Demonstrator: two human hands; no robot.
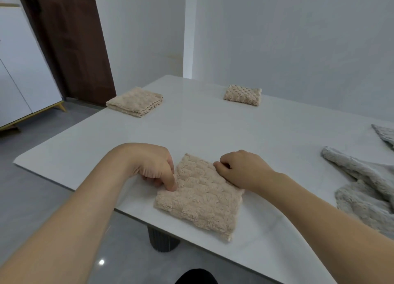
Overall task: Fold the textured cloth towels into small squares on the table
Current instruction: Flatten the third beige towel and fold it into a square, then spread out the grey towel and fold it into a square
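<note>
Both hands pinch a folded beige textured cloth towel (pixel 198 196) on the white tabletop (pixel 213 130).

Lying flat near the front edge, its long axis runs from 11 to 5 o'clock. The left hand (pixel 153 166) pinches its 10 o'clock edge, fingers curled closed; the right hand (pixel 243 168) grips the 1 o'clock corner.
</note>
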